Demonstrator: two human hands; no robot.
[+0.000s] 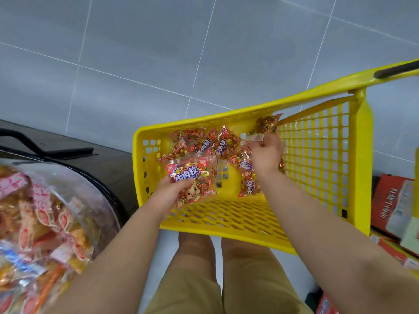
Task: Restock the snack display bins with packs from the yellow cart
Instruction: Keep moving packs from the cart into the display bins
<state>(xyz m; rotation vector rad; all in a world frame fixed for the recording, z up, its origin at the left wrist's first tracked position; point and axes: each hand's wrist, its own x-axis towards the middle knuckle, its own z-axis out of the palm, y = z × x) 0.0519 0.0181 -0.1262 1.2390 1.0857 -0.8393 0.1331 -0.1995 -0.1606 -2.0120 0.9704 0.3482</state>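
Note:
The yellow cart (322, 159) stands in front of me with several red and gold snack packs (204, 143) lying at its far end. My left hand (169, 191) grips one pack (195, 177) by its near edge, lifted a little above the cart floor. Deeper in the cart, my right hand (265, 152) pinches the end of another pack (264, 126), which sticks up toward the cart's far rim. The clear display bin (74, 191) at the lower left holds several wrapped snacks.
A dark counter (106, 159) with a black handle (27, 141) runs behind the bin at the left. Red boxes (394, 205) are stacked at the right, beside the cart. Grey tiled floor (181, 53) lies beyond the cart. My knees show below it.

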